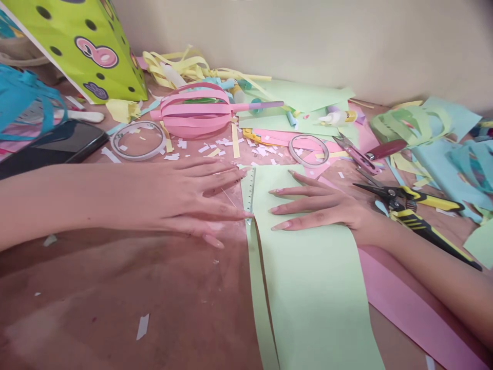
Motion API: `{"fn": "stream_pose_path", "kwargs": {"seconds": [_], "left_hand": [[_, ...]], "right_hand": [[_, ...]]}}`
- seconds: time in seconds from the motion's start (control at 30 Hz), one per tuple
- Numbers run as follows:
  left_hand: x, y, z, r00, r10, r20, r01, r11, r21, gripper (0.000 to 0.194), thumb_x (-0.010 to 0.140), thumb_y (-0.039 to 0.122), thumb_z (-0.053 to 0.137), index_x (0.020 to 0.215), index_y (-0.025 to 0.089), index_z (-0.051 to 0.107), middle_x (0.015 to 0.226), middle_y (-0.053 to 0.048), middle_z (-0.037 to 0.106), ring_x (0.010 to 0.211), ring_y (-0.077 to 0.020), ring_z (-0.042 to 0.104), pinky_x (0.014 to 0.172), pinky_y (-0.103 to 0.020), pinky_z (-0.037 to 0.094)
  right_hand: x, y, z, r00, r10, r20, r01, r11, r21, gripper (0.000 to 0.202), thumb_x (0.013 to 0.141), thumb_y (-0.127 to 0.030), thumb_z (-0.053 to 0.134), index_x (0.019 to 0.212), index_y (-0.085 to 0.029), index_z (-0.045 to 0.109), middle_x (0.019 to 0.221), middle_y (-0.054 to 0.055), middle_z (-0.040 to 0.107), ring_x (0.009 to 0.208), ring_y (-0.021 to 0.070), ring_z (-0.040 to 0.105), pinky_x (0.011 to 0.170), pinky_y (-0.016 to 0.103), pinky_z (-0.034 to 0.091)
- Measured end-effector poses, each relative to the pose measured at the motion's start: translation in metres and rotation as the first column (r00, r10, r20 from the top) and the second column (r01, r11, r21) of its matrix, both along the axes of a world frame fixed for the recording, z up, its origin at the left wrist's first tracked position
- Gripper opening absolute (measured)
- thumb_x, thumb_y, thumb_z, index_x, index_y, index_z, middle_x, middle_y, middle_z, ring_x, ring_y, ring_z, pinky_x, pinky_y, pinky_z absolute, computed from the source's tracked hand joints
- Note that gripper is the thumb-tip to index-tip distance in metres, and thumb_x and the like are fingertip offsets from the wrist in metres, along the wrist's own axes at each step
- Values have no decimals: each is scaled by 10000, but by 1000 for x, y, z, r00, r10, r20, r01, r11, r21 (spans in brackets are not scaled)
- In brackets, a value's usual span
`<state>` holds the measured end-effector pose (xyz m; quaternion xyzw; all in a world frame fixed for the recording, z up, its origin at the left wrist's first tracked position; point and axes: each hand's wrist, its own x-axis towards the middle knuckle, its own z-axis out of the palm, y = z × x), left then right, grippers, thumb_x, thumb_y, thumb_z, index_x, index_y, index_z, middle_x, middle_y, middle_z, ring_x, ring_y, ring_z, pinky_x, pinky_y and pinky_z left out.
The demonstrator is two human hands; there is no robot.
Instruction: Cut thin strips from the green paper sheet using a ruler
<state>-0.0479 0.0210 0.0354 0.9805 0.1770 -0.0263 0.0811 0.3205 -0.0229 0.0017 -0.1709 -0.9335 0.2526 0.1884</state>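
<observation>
Four fingers of the right hand point(327, 201) lie spread on green paper point(314, 277), clasping nothing. The left hand point(200, 190) is released too, fingertips touching a clear ruler point(251, 190) on the green paper. Past the right fingers sits a tape roll point(313, 165); pliers point(402, 203) lie beyond that wrist on the bench point(115, 293).

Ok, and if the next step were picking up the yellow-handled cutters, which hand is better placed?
Probably the right hand: it rests on the green paper, with the yellow-handled cutters close beside its wrist. The left hand is farther away, its fingertips at the clear ruler.
</observation>
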Motion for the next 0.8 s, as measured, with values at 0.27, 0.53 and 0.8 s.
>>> {"fn": "stream_pose_path", "kwargs": {"seconds": [0.27, 0.53, 0.8], "left_hand": [[-5, 21, 2, 992, -74, -101, 54, 982, -181, 538, 1163, 554, 277, 1648, 370, 420, 1821, 21, 123, 1699, -238, 93, 1354, -539, 57], [-15, 5, -9, 996, -90, 11, 90, 996, 27, 619, 1092, 683, 407, 1676, 530, 272, 1838, 1, 124, 1686, -304, 133, 1328, -551, 26], [-14, 8, -20, 993, -115, -3, 113, 984, -134, 714, 1028, 816, 303, 1682, 532, 268, 1843, 24, -30, 1698, -359, 17, 1321, -587, -39]], "right_hand": [[0, 0, 0, 1000, -2, 3, 2, 1000, -19, 429, 1051, -391, 663, 1478, -353, 657, 1477, 29, 712, 1557, 228, 492, 1375, 532, 189], [-2, 0, 0, 1000, -4, 8, 4, 1000, -10, 453, 1050, -396, 667, 1500, -362, 636, 1468, 38, 718, 1547, 240, 506, 1377, 574, 122], [-1, 0, -1, 997, 21, 71, -21, 1000, 5, 441, 1068, -345, 636, 1508, -377, 626, 1512, 23, 686, 1592, 244, 436, 1379, 598, 58]]}}
